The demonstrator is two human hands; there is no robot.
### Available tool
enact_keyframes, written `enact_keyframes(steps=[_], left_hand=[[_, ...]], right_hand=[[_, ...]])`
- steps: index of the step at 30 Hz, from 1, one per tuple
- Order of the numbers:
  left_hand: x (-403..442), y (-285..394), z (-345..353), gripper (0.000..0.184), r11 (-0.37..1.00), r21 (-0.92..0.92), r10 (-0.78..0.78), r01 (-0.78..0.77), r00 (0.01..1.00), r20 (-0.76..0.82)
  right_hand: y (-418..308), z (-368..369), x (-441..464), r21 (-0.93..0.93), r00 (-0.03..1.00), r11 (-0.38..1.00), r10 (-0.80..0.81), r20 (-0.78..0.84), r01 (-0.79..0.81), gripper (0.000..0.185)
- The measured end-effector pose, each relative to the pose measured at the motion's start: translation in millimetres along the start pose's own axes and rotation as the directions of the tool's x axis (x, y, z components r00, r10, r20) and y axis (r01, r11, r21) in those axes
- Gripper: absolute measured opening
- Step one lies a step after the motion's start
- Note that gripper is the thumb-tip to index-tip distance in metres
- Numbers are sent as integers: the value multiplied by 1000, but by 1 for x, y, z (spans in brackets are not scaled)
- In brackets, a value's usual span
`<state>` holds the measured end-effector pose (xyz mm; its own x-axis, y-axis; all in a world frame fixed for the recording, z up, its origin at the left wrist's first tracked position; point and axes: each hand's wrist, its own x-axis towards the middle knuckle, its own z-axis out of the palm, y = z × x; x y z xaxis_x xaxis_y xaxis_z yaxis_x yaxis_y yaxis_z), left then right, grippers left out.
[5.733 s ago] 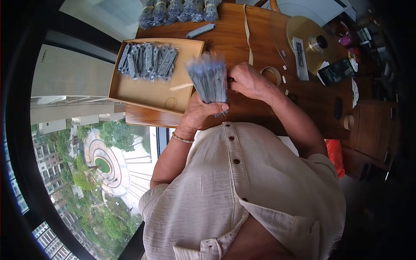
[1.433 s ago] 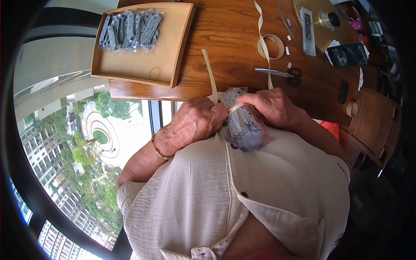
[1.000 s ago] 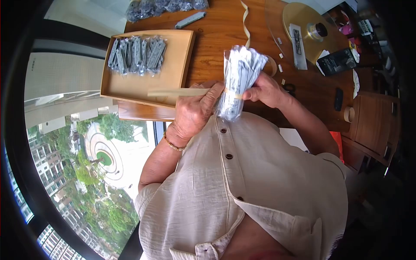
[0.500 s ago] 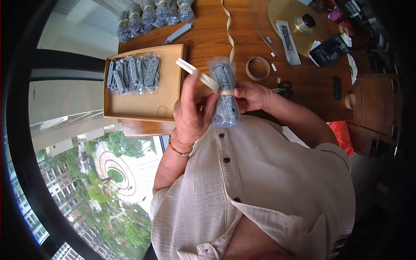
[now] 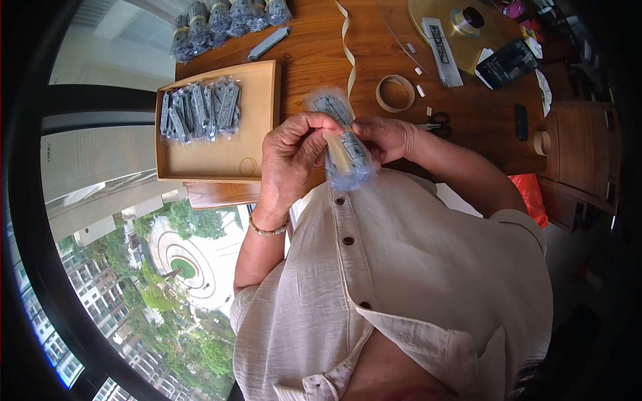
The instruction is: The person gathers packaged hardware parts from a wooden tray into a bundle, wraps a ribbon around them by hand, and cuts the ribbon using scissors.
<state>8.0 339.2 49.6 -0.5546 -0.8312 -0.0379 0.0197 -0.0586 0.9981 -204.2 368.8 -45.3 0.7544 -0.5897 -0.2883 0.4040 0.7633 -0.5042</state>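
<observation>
A bundle of clear plastic packets [image 5: 353, 150] with dark printing is held upright but tilted in front of my shirt. My right hand [image 5: 386, 138] is closed around its right side at the middle. My left hand [image 5: 291, 150] pinches a cream elastic band [image 5: 339, 152] at the bundle's waist. Part of that band hangs down over the lower half of the packets, blurred by motion. My left fingers hide the left side of the waist.
To the left, a wooden tray [image 5: 266, 107] holds loose packets [image 5: 200, 110] and thin rubber bands [image 5: 248, 166]. Several tied bundles [image 5: 221, 23] stand at the far left. A tape roll [image 5: 395, 93], scissors [image 5: 438, 125] and a phone [image 5: 508, 63] lie to the right.
The band's free end, sticking up to the left before, now hangs down over the bundle. My left index finger has come down into a pinch. The bundle's top leans further left.
</observation>
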Motion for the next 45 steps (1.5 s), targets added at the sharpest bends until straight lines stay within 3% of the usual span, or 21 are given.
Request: enact_keyframes(steps=[2, 8, 12, 15, 18, 19, 21, 22, 25, 26, 28, 30, 35, 37, 39, 41, 42, 45], left_hand=[[1, 4, 7, 11, 996, -91, 5, -4, 1000, 9], [1, -5, 5, 6, 994, -20, 112, -111, 992, 57], [-7, -8, 4, 8, 984, -53, -164, 169, 983, 82], [-10, -21, 6, 12, 951, -75, -288, 302, 945, 154], [-1, -17, 6, 15, 863, -236, -378, 446, 881, 283], [2, -25, 3, 15, 846, -188, -426, 499, 844, 325], [9, -27, 3, 18, 756, -217, -522, 618, 769, 369], [12, -19, 5, 16, 764, -156, -552, 626, 759, 343], [23, 3, 11, 17, 727, -26, -628, 686, 680, 379], [30, 2, 9, 17, 733, 94, -647, 673, 649, 400], [34, 7, 16, 16, 776, 129, -603, 618, 666, 438], [38, 20, 23, 15, 824, 254, -559, 506, 657, 506], [38, 4, 20, 19, 779, 70, -536, 623, 604, 590], [38, 4, 18, 19, 732, 23, -554, 681, 576, 601], [43, -6, 19, 19, 675, 101, -656, 731, 532, 536], [44, -12, 20, 19, 650, 89, -692, 754, 540, 479], [42, -12, 20, 20, 657, 37, -681, 753, 571, 459], [34, -17, 15, 21, 638, -47, -694, 769, 600, 398]], right_hand=[[-4, -1, -2, -20, 999, 999, 33, 30, -33, 43], [-28, 34, -23, -137, 977, 968, 207, -46, -212, 51], [-21, 33, -26, -397, 950, 863, 270, -159, -312, 56], [-21, 43, -33, -431, 917, 810, 341, -206, -398, 50], [-39, 65, -35, -744, 900, 509, 286, -329, -434, 36], [-43, 62, -35, -877, 958, 388, 158, -239, -283, 21], [-60, 86, -47, -958, 969, 144, 44, -243, -247, 20], [-58, 88, -55, -990, 986, -140, -162, 34, 11, 15], [-69, 114, -63, -816, 968, -575, -233, 89, -64, 12], [-76, 121, -64, -777, 960, -626, -255, 120, -69, 12], [-88, 132, -63, -687, 936, -720, -298, 185, -93, 11], [-95, 130, -58, -706, 928, -703, -313, 204, -83, 12], [-93, 88, -46, -784, 958, -607, -280, 57, -131, 18], [-89, 83, -47, -838, 927, -532, -363, 96, -121, 18], [-80, 82, -50, -851, 865, -517, -465, 191, -91, 15], [-71, 95, -55, -716, 616, -667, -656, 435, -204, 17], [-69, 106, -63, -771, 557, -612, -706, 436, -173, 29], [-55, 131, -92, -942, 692, -310, -708, 140, -126, 32]])
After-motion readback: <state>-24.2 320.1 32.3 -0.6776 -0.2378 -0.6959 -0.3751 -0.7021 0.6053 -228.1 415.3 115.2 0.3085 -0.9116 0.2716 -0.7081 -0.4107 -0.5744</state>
